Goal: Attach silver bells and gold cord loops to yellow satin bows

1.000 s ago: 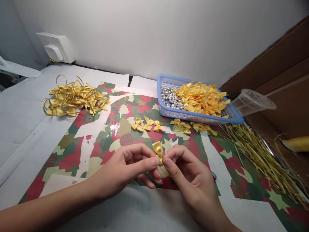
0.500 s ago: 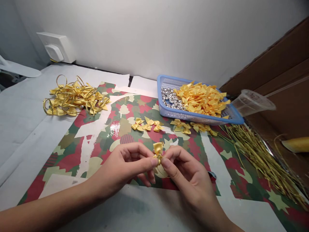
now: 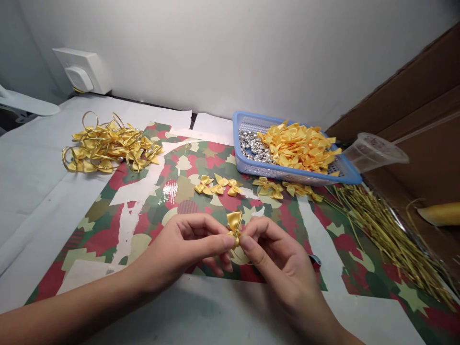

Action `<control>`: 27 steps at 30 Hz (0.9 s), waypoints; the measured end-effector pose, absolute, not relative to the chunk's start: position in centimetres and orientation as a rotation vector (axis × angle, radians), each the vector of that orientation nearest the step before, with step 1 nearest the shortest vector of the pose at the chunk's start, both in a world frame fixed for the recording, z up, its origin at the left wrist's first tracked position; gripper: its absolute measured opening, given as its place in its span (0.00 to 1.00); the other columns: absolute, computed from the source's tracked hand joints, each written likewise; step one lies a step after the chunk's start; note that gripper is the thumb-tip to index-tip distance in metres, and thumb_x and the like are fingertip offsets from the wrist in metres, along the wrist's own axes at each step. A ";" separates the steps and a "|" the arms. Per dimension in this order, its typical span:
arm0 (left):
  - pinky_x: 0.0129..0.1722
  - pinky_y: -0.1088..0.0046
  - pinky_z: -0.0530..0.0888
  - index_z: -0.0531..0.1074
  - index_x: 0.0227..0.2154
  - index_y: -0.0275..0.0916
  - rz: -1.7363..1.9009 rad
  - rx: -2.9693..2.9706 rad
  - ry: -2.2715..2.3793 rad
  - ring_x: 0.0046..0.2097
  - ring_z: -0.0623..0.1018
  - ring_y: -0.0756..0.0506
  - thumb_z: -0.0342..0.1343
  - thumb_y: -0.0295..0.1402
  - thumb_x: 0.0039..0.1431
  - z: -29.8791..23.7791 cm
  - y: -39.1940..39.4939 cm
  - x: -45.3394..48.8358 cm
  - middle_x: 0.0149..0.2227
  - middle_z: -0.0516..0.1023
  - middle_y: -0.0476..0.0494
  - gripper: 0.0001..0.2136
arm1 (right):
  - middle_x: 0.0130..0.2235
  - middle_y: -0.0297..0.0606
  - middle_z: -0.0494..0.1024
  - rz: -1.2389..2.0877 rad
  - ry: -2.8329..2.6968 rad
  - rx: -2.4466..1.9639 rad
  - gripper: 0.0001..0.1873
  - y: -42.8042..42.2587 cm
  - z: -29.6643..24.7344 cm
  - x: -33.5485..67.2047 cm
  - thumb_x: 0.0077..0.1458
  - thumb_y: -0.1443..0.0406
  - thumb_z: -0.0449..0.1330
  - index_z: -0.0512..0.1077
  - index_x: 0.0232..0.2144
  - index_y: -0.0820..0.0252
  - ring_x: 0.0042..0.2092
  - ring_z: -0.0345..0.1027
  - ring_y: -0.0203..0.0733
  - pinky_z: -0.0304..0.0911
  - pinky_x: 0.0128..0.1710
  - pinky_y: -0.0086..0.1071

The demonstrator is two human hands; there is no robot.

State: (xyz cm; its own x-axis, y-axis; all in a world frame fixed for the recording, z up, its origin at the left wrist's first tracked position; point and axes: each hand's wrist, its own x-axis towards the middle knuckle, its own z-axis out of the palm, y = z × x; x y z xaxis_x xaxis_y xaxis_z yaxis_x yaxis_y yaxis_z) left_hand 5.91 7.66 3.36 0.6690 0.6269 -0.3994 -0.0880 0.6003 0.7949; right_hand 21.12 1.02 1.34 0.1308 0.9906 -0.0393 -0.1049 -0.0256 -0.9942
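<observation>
A small gold ribbon bow [image 3: 235,220] is pinched between my two hands near the table's front. My left hand [image 3: 196,244] grips its left side with thumb and forefinger, the other fingers curled beneath. On its right side, the thumb and forefinger of my right hand [image 3: 275,254] are closed at the bow's middle. A thin gold cord seems to run by the bow, partly hidden by my fingertips. Just beyond my hands lies a row of loose yellow bows [image 3: 220,185], with more yellow bows [image 3: 269,188] to their right.
A blue plastic basket [image 3: 298,175] holds yellow bows and silver beads [image 3: 255,146]. Finished-looking bows with gold loops [image 3: 111,143] are heaped at left. Gold cords [image 3: 391,239] lie at right, near a clear plastic cup [image 3: 375,153] and cardboard [image 3: 413,105]. Patterned paper [image 3: 201,165] covers the table.
Almost nothing differs. The whole view has shifted very slightly, and both hands keep their pinch on the bow in nearly the same place.
</observation>
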 end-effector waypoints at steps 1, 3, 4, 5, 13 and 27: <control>0.22 0.85 0.68 0.76 0.21 0.37 0.463 0.826 0.729 0.22 0.71 0.56 0.64 0.33 0.50 3.3 7.6 5.9 0.19 0.75 0.52 0.07 | 0.26 0.30 0.65 1.198 -1.015 -1.212 0.09 1.0 1.3 21.1 0.56 0.59 0.59 0.69 0.27 0.56 0.27 0.61 0.33 0.59 0.25 0.24; 0.22 0.85 0.68 0.75 0.21 0.37 0.462 0.811 0.729 0.22 0.71 0.56 0.65 0.33 0.49 3.3 7.6 5.9 0.19 0.75 0.53 0.07 | 0.26 0.30 0.66 1.239 -1.005 -1.205 0.09 1.0 1.2 21.2 0.56 0.58 0.59 0.69 0.28 0.56 0.28 0.61 0.34 0.59 0.26 0.26; 0.22 0.85 0.68 0.75 0.21 0.37 0.461 0.806 0.725 0.22 0.71 0.56 0.65 0.33 0.48 3.2 7.6 5.9 0.19 0.74 0.53 0.07 | 0.26 0.31 0.66 1.263 -1.001 -1.199 0.09 1.0 1.2 21.2 0.56 0.58 0.59 0.68 0.28 0.56 0.28 0.62 0.35 0.60 0.27 0.27; 0.22 0.85 0.68 0.75 0.21 0.37 0.459 0.799 0.720 0.22 0.71 0.56 0.65 0.33 0.48 3.2 7.5 5.9 0.19 0.74 0.53 0.07 | 0.27 0.31 0.66 1.289 -0.994 -1.190 0.10 1.0 1.2 21.3 0.56 0.58 0.59 0.68 0.28 0.56 0.29 0.62 0.36 0.59 0.28 0.27; 0.20 0.87 0.68 0.74 0.21 0.36 0.452 0.722 0.688 0.22 0.70 0.56 0.65 0.32 0.48 3.2 7.6 6.1 0.19 0.73 0.53 0.07 | 0.26 0.30 0.66 1.459 -0.911 -1.065 0.10 1.2 1.1 21.4 0.56 0.58 0.60 0.67 0.28 0.57 0.29 0.60 0.34 0.56 0.28 0.27; 0.20 0.86 0.65 0.74 0.21 0.36 0.463 0.713 0.704 0.21 0.69 0.57 0.63 0.32 0.50 2.8 7.7 5.7 0.19 0.73 0.53 0.07 | 0.24 0.31 0.67 1.456 -0.902 -1.147 0.13 1.8 0.9 21.5 0.51 0.55 0.63 0.69 0.26 0.58 0.27 0.60 0.34 0.58 0.27 0.28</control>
State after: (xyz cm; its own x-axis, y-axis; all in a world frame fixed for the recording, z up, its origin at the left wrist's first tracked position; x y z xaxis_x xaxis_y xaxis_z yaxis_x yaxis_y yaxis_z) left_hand 5.75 7.68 2.84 0.6794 0.6013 -0.4206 -0.1479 0.6737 0.7241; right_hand 21.50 1.82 0.86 -0.0156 0.9812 -0.1921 -0.2650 -0.1893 -0.9455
